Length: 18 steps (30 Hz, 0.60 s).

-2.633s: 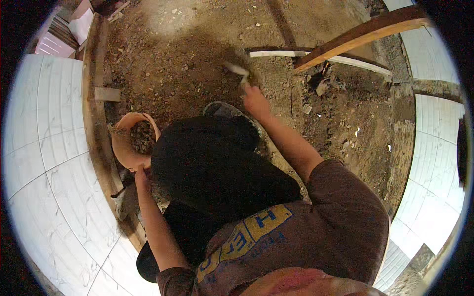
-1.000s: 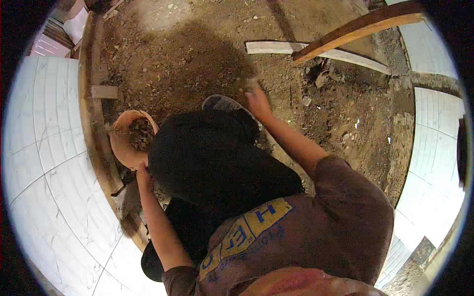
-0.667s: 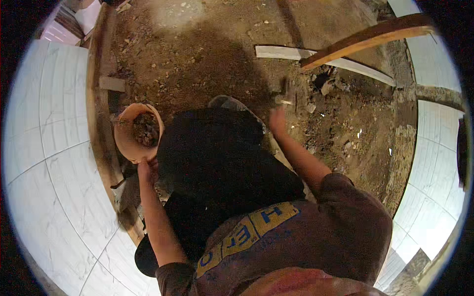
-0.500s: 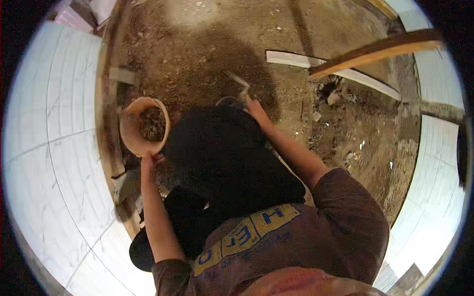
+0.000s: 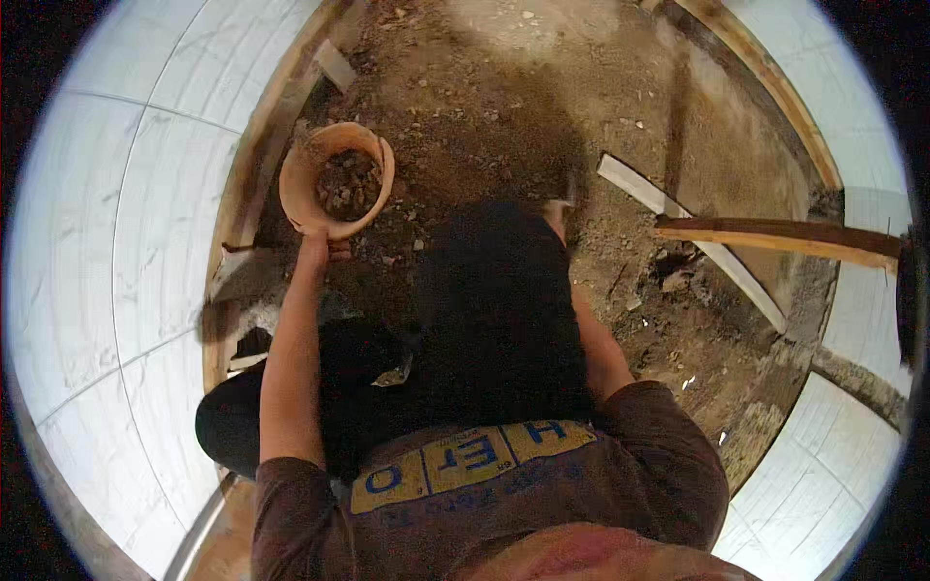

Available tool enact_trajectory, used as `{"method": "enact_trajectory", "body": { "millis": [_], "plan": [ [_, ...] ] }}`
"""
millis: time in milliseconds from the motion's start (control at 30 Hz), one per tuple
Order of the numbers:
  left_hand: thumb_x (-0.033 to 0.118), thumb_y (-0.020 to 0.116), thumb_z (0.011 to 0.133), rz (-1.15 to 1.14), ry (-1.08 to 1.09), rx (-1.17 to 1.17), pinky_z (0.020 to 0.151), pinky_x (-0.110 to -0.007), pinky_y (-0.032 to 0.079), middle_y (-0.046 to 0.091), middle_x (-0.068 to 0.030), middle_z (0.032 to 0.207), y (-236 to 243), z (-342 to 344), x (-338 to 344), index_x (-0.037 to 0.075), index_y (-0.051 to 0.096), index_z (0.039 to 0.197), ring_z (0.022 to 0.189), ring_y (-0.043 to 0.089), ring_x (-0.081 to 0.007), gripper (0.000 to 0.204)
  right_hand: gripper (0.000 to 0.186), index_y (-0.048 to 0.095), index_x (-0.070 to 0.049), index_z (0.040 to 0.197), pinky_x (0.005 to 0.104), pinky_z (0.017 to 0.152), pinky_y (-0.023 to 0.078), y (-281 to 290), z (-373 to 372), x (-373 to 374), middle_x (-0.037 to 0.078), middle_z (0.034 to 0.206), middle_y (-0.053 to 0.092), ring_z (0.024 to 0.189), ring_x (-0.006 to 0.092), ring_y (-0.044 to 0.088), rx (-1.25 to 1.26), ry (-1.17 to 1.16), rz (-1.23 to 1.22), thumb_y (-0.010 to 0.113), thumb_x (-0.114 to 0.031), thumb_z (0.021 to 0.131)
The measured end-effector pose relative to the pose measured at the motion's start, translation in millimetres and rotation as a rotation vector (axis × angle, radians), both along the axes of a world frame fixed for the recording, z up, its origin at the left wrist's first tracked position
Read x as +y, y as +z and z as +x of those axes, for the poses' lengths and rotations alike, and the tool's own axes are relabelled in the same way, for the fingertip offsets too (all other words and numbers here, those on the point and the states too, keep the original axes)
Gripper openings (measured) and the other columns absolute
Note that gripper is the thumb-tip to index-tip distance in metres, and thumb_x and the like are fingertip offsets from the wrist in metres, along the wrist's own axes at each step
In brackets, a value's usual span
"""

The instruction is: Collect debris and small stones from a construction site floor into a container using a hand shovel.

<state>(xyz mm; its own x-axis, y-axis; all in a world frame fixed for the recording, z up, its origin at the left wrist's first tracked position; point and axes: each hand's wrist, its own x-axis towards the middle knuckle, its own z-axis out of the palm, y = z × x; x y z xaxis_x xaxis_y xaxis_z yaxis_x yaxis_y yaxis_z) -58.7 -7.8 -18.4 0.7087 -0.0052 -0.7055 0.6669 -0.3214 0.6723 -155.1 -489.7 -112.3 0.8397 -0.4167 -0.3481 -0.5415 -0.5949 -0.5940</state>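
Note:
A peach-coloured bucket (image 5: 296, 194) stands on the dirt to the left, its mouth tipped toward me. Lumps of soil and rubble (image 5: 347, 184) lie inside it. My left hand (image 5: 320, 248) grips the near rim, thumb at the edge and fingers beneath. Beyond my bent knee, my right hand (image 5: 556, 221) is partly hidden and closed round a short hand tool (image 5: 559, 205) with a pale handle. Its thin metal end is blurred against the dark ground, so its exact kind does not show.
Loose soil and stones cover the floor (image 5: 465, 126). A white strip (image 5: 630, 182) lies at the right, with a wooden beam (image 5: 775, 232) crossing it. White tiled panels (image 5: 165, 223) border the left side, and more panels (image 5: 804, 465) the right. A dug, rough patch (image 5: 668, 271) lies below the beam.
My view has turned, so the surroundings sit differently. The bucket, still held at its rim, appears farther up and right. My right hand with the tool has gone largely behind my knee.

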Motion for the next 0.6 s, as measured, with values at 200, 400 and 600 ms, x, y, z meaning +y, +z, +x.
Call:
{"method": "enact_trajectory", "body": {
  "millis": [200, 400, 600],
  "plan": [
    [0.048, 0.032, 0.1, -0.087, 0.198, -0.07, 0.069, -0.046, 0.053, 0.066, -0.0189, 0.094, 15, -7, -8, -0.002, 0.054, 0.121, 0.08, 0.066, -0.0275, 0.059, 0.069, 0.024, 0.0, 0.147, 0.0489, 0.093, 0.044, 11, 48, 21, 0.027, 0.13, 0.049, 0.114, 0.0414, 0.052, -0.16, 0.662, 0.005, 0.052, -0.035, 0.095],
    [0.05, 0.046, 0.095, -0.082, 0.213, -0.007, 0.066, -0.041, 0.052, 0.064, -0.0154, 0.097, -3, 6, 4, -0.006, 0.051, 0.119, 0.076, 0.062, -0.0276, 0.061, 0.072, 0.025, -0.002, 0.148, 0.0485, 0.092, 0.045, 33, 45, -38, 0.026, 0.13, 0.05, 0.113, 0.0387, 0.054, -0.26, 0.627, -0.115, 0.051, -0.043, 0.095],
    [0.031, 0.04, 0.101, 0.137, 0.194, -0.105, 0.06, -0.042, 0.048, 0.059, -0.0132, 0.086, 0, 38, 2, 0.001, 0.05, 0.112, 0.054, 0.055, -0.0214, 0.034, 0.068, 0.038, -0.006, 0.143, 0.044, 0.093, 0.047, 103, 19, -122, 0.021, 0.125, 0.058, 0.112, 0.0358, 0.058, 0.129, 0.278, -0.133, 0.058, -0.045, 0.091]
  ]
}}
